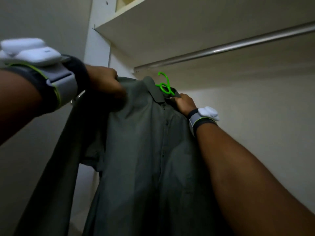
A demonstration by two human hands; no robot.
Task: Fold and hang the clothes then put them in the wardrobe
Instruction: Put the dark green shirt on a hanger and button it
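A grey-green button-up shirt hangs on a bright green plastic hanger, held up inside the wardrobe. My left hand grips the shirt's left shoulder. My right hand grips the shirt at the collar, just under the hanger's hook. The hook sits below and to the left of the metal hanging rail, not touching it. One sleeve dangles down on the left.
A white shelf runs above the rail. The wardrobe's pale back wall is on the right, and a white side panel stands at the left. Both wrists carry white devices on straps.
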